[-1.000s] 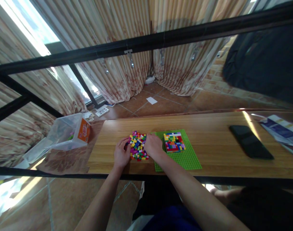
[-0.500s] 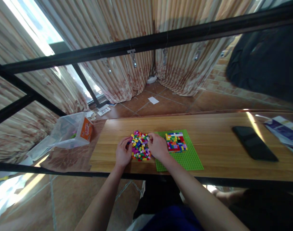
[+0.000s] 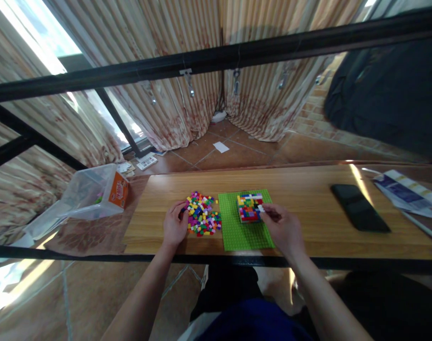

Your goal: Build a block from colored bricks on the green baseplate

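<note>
My right hand (image 3: 282,225) pinches a small white toy brick (image 3: 261,208) at the right side of a square block built of many-coloured bricks (image 3: 249,207). That block stands on a green studded baseplate (image 3: 232,237); the hand covers part of its right side and the plate's right edge. To the left lies a loose pile of small coloured bricks (image 3: 203,220) on the wooden table. At the pile's left edge rests my left hand (image 3: 175,223), its fingers curled towards the thumb. What sits between those fingertips is too small and dark to make out.
A black phone (image 3: 360,208) lies on the table (image 3: 301,182) to the right, with printed papers (image 3: 411,192) beyond it. Left of the table stands a clear plastic bin (image 3: 90,192) with an orange label. A dark metal bar (image 3: 209,61) crosses the view above the table.
My right hand has moved from the brick pile rightwards to the built block, carrying a white brick. My left hand stays at the pile's left edge. The whole view has shifted slightly.
</note>
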Demonstrator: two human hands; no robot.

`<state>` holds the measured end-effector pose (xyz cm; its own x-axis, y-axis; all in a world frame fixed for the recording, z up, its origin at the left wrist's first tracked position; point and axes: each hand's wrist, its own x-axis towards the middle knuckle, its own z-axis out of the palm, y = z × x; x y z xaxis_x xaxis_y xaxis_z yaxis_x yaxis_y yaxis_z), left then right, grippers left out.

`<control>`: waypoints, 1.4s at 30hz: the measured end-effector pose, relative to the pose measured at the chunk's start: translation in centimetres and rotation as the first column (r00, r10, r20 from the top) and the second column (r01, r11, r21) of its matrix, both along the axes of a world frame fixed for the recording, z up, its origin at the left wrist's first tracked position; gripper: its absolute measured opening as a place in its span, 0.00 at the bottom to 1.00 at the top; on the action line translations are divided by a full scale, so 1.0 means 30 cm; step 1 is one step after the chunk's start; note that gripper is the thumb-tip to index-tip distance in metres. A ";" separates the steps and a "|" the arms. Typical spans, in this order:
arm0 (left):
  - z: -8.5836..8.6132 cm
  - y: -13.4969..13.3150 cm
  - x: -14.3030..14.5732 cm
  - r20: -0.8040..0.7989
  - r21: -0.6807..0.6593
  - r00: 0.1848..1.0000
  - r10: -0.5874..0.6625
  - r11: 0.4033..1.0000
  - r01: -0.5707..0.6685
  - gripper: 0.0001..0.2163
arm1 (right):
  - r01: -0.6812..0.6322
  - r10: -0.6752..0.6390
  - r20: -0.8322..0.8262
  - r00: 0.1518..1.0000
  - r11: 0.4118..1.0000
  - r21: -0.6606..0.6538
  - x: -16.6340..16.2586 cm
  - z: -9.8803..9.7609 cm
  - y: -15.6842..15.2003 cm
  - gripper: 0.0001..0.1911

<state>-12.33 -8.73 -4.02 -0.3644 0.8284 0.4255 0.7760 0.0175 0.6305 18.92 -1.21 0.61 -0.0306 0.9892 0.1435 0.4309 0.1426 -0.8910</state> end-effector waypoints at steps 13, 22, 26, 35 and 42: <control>0.000 0.001 -0.004 -0.015 -0.009 1.000 0.003 1.000 -0.003 0.11 | 0.042 -0.091 0.427 0.900 0.992 0.122 -0.054 0.017 0.047 0.13; -0.003 -0.002 -0.003 -0.018 -0.006 1.000 0.005 1.000 -0.005 0.11 | -0.076 -0.020 0.523 0.852 0.984 0.160 -0.057 0.013 0.060 0.11; -0.003 -0.002 -0.002 -0.019 -0.010 1.000 0.002 1.000 -0.002 0.11 | -0.125 0.011 0.515 0.857 0.974 0.187 -0.042 -0.004 0.064 0.12; 0.005 -0.002 0.008 -0.040 -0.020 0.999 0.015 1.000 -0.016 0.11 | -0.224 0.068 0.464 0.883 0.930 0.291 -0.003 -0.050 0.082 0.15; 0.002 0.000 0.010 -0.028 -0.015 0.999 0.027 1.000 -0.027 0.11 | -0.257 0.098 0.467 0.879 0.922 0.289 0.000 -0.042 0.091 0.15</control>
<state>-12.05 -8.73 -3.95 -0.3751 0.8250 0.4226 0.7921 0.0485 0.6084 18.93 1.52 -0.65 -0.3385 0.8557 0.3915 0.7009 0.5069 -0.5018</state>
